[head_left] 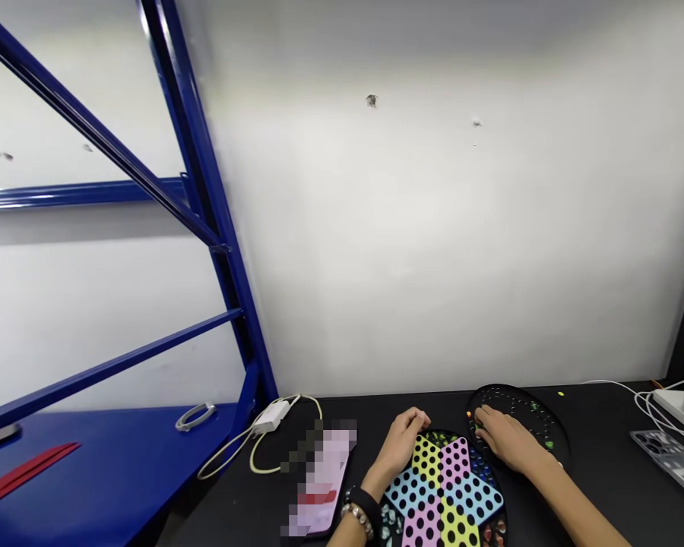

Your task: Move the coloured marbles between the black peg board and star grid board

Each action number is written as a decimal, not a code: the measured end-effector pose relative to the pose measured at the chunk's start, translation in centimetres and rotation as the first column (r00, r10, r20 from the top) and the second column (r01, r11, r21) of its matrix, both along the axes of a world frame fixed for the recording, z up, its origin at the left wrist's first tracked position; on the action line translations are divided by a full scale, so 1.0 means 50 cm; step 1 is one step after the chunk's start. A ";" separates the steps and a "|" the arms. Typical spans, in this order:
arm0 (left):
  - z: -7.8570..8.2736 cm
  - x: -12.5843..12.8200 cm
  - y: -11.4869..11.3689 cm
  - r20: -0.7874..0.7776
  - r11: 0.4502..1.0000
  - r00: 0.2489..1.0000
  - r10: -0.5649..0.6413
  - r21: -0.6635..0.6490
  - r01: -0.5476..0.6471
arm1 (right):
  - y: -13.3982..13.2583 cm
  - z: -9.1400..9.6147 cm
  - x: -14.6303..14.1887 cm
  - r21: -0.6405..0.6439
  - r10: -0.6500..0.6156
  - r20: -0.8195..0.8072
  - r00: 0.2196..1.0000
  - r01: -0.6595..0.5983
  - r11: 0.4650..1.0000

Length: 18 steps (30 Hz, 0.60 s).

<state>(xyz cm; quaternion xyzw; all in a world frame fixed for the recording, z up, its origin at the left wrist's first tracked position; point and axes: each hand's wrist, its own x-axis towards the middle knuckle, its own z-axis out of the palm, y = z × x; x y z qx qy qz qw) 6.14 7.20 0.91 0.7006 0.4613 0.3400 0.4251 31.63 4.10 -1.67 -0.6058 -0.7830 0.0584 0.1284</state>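
A round Chinese checkers board [444, 486] with a star of yellow, pink and blue fields lies on the black table near the bottom edge. My left hand [402, 444] rests curled on the board's far left rim, fingers bent together; whether it holds anything is hidden. My right hand [505, 437] reaches past the board onto a black round tray [527, 414] dotted with small coloured marbles, its fingertips pressed down among them at the tray's left side. A green marble [560, 394] lies loose beyond the tray.
A blurred pink object [322, 486] lies left of the board. A white charger with cable [270, 416] sits by the wall. Blue metal shelving [205, 228] stands at left with a ring [194, 415] on its shelf. White cables and a power strip [681, 403] fill the right edge.
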 end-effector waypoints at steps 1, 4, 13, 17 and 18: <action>0.000 0.000 0.000 -0.001 1.000 1.000 -0.001 0.000 0.001 | 0.000 -0.003 0.000 0.009 0.004 0.001 1.000 -0.004 1.000; 0.001 -0.001 -0.001 -0.001 1.000 1.000 -0.005 0.000 0.005 | 0.000 -0.007 0.001 0.035 0.017 -0.033 0.999 -0.016 0.999; 0.001 -0.001 0.001 0.011 1.000 1.000 -0.010 0.000 0.010 | 0.001 0.030 0.063 -0.056 -0.122 -0.831 0.543 0.137 0.989; 0.001 0.001 0.002 0.019 1.000 1.000 -0.009 0.003 0.009 | -0.007 0.051 0.090 -0.153 -0.163 -0.982 0.094 0.100 0.983; 0.002 0.002 0.002 0.021 1.000 1.000 -0.008 0.004 0.007 | -0.008 0.055 0.094 -0.165 -0.166 -0.986 0.003 0.079 0.983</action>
